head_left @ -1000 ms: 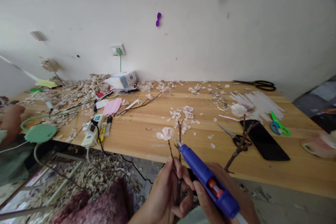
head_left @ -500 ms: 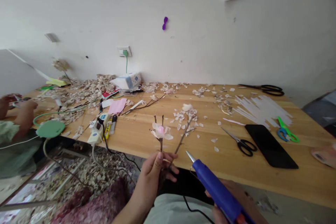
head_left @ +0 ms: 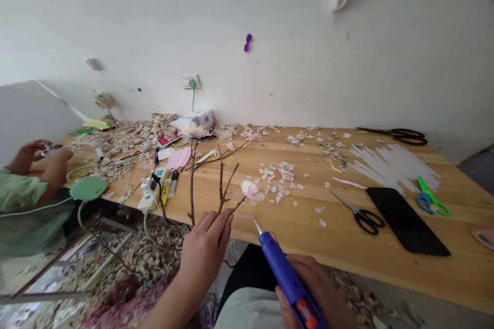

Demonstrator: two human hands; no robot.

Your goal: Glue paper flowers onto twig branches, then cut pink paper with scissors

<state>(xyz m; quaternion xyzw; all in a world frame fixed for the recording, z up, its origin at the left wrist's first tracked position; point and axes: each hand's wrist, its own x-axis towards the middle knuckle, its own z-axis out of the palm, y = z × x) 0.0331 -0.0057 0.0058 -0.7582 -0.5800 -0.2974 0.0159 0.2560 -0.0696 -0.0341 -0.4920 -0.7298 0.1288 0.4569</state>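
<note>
My left hand (head_left: 206, 241) is closed around a branched twig (head_left: 221, 180) above the table's front edge. One stem on the left rises to a pale blossom (head_left: 193, 130); another points right, ending in a pinkish-white flower (head_left: 249, 189). Bare dark tips stand up between them. My right hand (head_left: 309, 288) is wrapped round a blue hot glue gun (head_left: 283, 272), its metal nozzle pointing up and left. The nozzle tip is a short way below the pinkish flower, apart from it. Loose pale petals (head_left: 283, 172) lie on the wood behind the flower.
On the right of the table (head_left: 339, 252) lie black-handled scissors (head_left: 368, 220), a black phone (head_left: 407, 221), green-and-blue scissors (head_left: 432, 198) and white strips (head_left: 393, 167). A power strip (head_left: 152, 190) and yellow cutter (head_left: 165, 190) are at left. Another person's hands (head_left: 48, 157) work at far left.
My left hand has turned the twig, so its stems fan out and one flower now points right. The glue gun has shifted left. The view has swung slightly left.
</note>
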